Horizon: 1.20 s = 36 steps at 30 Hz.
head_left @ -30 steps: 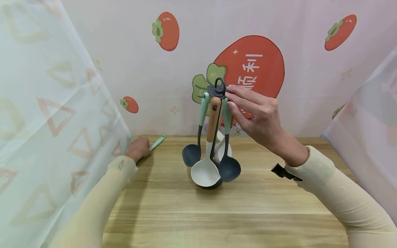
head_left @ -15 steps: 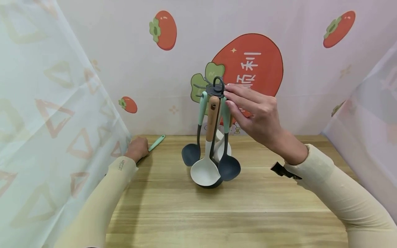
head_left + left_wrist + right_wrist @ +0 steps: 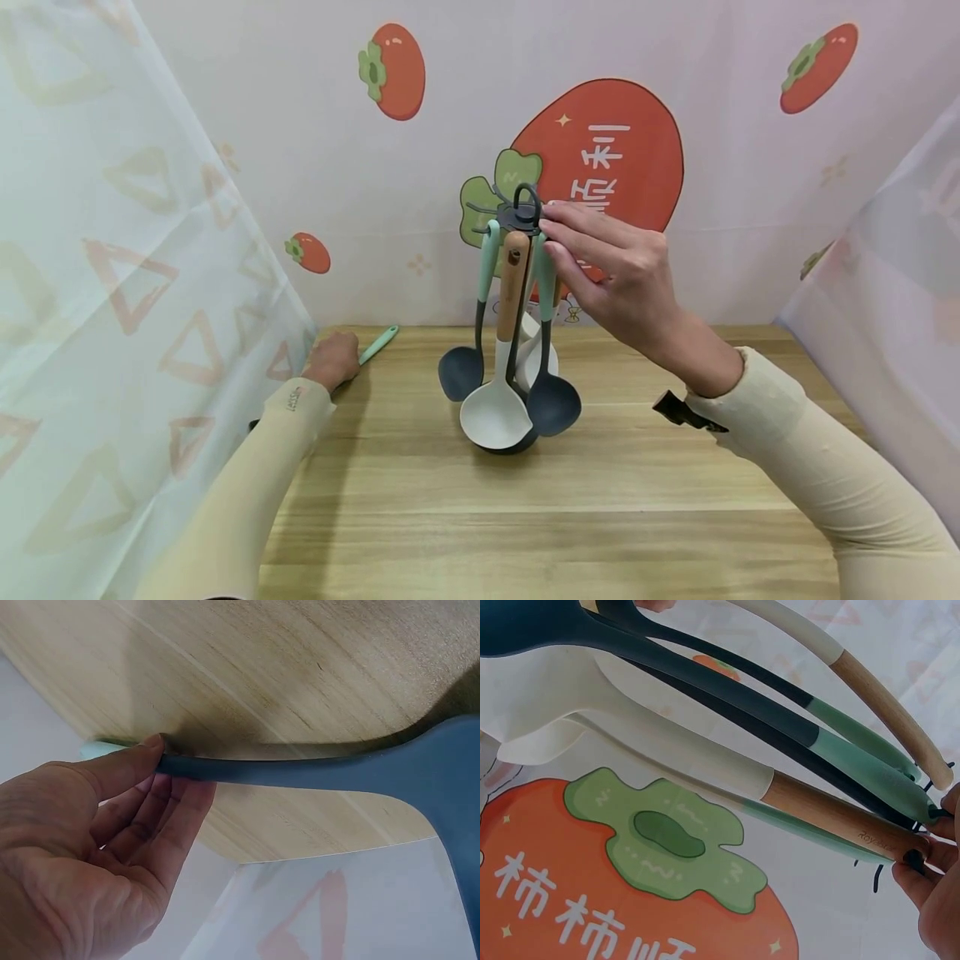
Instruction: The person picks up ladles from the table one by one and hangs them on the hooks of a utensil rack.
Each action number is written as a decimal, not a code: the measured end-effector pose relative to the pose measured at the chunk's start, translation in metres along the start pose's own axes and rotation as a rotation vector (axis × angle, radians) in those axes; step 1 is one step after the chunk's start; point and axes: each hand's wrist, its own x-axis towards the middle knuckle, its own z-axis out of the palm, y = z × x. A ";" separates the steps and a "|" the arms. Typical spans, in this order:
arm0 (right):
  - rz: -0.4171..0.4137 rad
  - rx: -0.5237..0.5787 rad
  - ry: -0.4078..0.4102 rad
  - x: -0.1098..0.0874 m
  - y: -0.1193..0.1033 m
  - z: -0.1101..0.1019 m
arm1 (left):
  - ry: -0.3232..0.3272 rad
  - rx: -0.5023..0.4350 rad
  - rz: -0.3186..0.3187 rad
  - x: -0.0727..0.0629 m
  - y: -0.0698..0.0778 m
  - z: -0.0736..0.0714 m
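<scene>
At the table's far left, my left hand [image 3: 333,360] holds a spatula with a mint handle [image 3: 380,343]. In the left wrist view, thumb and fingers pinch its dark blue neck [image 3: 285,772] just below the handle; its wide head runs out of frame. My right hand [image 3: 618,262] grips the dark top of a utensil rack [image 3: 517,217] with its fingertips. From the rack hang a white ladle [image 3: 497,415] with a wooden handle, a dark blue ladle [image 3: 555,406] and another dark blue utensil [image 3: 461,372] with mint handles. More white utensils hang behind, partly hidden.
The rack's dark base [image 3: 508,448] stands on a wooden table [image 3: 450,533]. A white curtain with triangles [image 3: 180,275] closes the left side. A fruit-printed backdrop [image 3: 420,192] rises behind the table, and another pale sheet [image 3: 892,275] is at the right.
Both hands keep their holds, and the rack stays in place. The head view has shifted very slightly; nothing else visibly moves.
</scene>
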 end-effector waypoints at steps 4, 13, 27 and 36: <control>0.001 0.000 0.003 0.000 0.000 0.001 | -0.014 0.014 0.004 -0.002 0.001 0.000; 0.002 -0.002 0.004 -0.001 0.001 0.001 | 0.007 0.039 0.027 -0.001 -0.001 0.002; 0.009 0.006 0.014 -0.002 0.001 0.002 | 0.056 0.018 0.081 -0.008 -0.003 0.002; 0.009 0.012 0.020 -0.001 0.001 0.002 | 0.101 -0.015 0.106 -0.012 -0.005 0.002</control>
